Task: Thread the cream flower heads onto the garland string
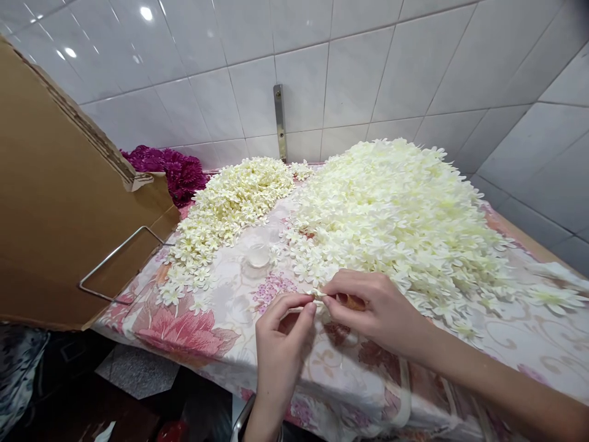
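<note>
My left hand (pixel 284 334) and my right hand (pixel 368 310) meet over the near part of the table, fingertips pinched together. Between them is a small white artificial flower (pixel 316 294), gripped from both sides; the fingers partly cover it. Just beyond my right hand rises a large heap of loose pale white-green flowers (pixel 396 209). To the left lies a lower heap of smaller cream flowers (pixel 243 196). A small clear dish (pixel 257 256) stands between the heaps, ahead of my left hand.
A tall cardboard box (pixel 69 184) with a wire handle (pixel 110 264) stands at the left. Behind it are purple flowers (pixel 177 172). A floral cloth (pixel 184 334) covers the table. White tiled wall (pixel 359 67) with a metal bracket (pixel 280 123) closes off the back.
</note>
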The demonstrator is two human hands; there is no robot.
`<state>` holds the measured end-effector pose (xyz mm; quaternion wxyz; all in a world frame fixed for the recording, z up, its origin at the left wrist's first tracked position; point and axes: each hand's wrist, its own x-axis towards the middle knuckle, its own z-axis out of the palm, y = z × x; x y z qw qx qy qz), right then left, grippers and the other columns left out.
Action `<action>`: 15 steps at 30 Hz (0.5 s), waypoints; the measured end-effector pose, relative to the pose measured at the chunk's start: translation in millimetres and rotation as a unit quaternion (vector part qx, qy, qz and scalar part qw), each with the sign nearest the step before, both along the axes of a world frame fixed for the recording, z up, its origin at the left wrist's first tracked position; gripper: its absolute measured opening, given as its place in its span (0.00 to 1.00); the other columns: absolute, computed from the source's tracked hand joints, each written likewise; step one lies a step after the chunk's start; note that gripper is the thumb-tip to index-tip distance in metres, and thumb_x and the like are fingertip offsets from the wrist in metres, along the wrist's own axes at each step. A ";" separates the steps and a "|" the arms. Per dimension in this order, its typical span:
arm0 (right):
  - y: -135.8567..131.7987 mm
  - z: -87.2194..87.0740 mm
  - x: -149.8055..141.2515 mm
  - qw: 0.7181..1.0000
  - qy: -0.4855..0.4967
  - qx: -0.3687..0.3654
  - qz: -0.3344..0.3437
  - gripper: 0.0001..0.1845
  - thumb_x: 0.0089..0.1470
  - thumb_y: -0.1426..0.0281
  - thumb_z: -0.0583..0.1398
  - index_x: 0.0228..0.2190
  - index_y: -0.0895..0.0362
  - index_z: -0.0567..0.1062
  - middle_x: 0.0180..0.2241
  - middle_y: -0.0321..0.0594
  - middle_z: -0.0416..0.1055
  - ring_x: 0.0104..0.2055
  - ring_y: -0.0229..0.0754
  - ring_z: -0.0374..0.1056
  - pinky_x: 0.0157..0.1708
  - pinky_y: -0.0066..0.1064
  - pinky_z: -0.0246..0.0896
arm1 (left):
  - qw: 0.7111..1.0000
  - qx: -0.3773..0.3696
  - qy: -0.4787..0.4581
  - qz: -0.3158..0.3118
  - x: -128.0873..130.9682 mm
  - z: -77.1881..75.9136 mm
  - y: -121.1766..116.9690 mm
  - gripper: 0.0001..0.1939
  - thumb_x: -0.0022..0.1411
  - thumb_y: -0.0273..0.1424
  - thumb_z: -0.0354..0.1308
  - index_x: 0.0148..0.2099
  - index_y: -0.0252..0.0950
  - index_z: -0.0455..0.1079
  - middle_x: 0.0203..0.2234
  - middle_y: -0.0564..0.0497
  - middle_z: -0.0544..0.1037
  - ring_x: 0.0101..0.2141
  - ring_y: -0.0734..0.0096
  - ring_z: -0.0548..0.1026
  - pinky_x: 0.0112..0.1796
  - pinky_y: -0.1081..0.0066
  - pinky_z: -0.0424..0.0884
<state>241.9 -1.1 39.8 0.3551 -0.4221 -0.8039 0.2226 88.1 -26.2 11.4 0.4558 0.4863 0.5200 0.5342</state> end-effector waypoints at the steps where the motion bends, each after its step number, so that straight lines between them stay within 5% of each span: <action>1: -0.5 1.2 -0.5 1.000 0.006 -0.016 -0.003 0.10 0.52 0.77 0.56 0.22 0.58 0.73 0.20 0.35 0.68 0.22 0.33 0.61 0.23 0.24 0.54 | 1.000 -0.007 -0.004 -0.003 0.1 0.1 -0.4 0.04 0.52 0.30 0.63 0.31 0.36 0.77 0.29 0.49 0.79 0.33 0.67 0.77 0.35 0.73 0.73; 9: -1.0 1.3 1.0 0.991 0.053 -0.115 0.034 0.08 0.52 0.74 0.58 0.22 0.58 0.73 0.20 0.33 0.68 0.22 0.32 0.61 0.22 0.23 0.53 | 0.984 -0.114 -0.139 0.003 4.1 8.0 -3.0 0.10 0.43 0.31 0.68 0.31 0.34 0.75 0.25 0.51 0.80 0.28 0.69 0.78 0.30 0.75 0.74; 15: 5.4 1.5 5.5 0.970 0.091 -0.207 0.087 0.10 0.55 0.68 0.58 0.26 0.58 0.76 0.24 0.34 0.72 0.26 0.33 0.64 0.26 0.23 0.56 | 0.982 -0.117 -0.146 -0.023 -2.2 4.4 0.0 0.13 0.40 0.31 0.70 0.31 0.34 0.74 0.22 0.54 0.79 0.25 0.73 0.77 0.27 0.77 0.73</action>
